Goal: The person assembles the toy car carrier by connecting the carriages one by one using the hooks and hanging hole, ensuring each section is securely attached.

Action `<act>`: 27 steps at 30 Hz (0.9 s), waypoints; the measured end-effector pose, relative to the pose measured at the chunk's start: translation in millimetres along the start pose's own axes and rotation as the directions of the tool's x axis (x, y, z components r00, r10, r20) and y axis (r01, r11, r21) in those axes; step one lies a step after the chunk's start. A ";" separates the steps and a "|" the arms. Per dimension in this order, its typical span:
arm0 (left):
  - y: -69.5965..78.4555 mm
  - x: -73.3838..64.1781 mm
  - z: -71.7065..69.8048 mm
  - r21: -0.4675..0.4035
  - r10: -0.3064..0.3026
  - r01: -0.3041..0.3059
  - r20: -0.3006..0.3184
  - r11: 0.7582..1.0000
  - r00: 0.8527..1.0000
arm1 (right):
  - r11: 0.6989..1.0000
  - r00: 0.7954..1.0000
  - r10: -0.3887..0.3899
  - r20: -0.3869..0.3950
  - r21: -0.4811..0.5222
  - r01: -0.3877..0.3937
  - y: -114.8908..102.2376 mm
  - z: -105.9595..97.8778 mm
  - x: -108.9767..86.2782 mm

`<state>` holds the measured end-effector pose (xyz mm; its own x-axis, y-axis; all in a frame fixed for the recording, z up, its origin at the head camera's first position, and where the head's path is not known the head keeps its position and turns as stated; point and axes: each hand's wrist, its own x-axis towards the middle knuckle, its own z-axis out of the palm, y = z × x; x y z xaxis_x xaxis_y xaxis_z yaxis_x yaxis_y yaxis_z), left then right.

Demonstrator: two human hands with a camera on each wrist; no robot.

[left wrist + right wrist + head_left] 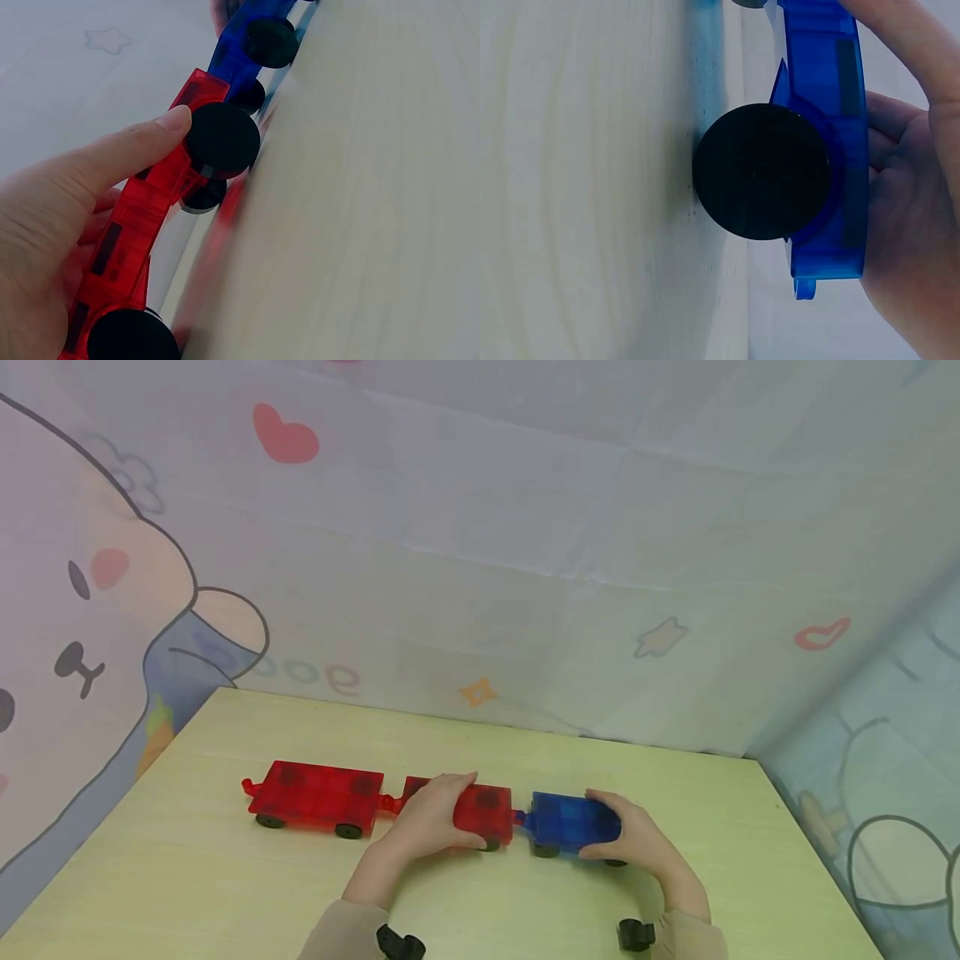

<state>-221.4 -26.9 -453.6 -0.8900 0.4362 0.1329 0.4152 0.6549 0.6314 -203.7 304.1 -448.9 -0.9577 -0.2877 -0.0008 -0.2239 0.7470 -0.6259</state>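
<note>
Three toy train cars stand in a row on black wheels. A red car point(322, 795) is at the left end, with a hook at its free end. My left hand point(429, 817) grips the middle red car point(487, 808) over its top, thumb on the near side by a wheel point(222, 140) and fingers on the far side. The right hand point(636, 837) holds the blue car point(564, 820) by its right end, thumb near and fingers beyond. A small blue coupling point(522, 818) lies between the middle red car and the blue one, right at the red car's end. The palm hides part of the middle car.
The cars stand on a pale wooden table point(525, 910). Behind it hangs a printed cloth backdrop point(480, 568) with hearts, stars and a cartoon bear. More printed cloth point(907, 777) borders the right side. Black wrist devices sit at both sleeves point(348, 931).
</note>
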 end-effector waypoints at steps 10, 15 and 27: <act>0.3 0.4 -0.3 0.021 0.033 -0.033 0.000 0.999 0.999 | 1.000 1.000 0.006 0.010 0.002 -0.006 -1.8 -0.8 0.6; 2.1 0.3 -2.0 0.047 0.061 -0.062 0.006 0.997 0.998 | 1.000 1.000 -0.012 0.007 0.000 0.012 -5.5 -2.8 -0.8; 10.8 -3.3 -11.2 0.163 0.117 -0.096 -0.124 0.982 0.985 | 0.979 0.992 -0.074 -0.100 -0.197 0.053 -36.5 -11.9 -6.4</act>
<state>-216.1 -28.2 -438.7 -0.8520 0.4293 0.2996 0.5235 0.7018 0.4832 -191.6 285.8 -416.8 -0.9519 -0.2807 0.1232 -0.3055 0.8344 -0.4588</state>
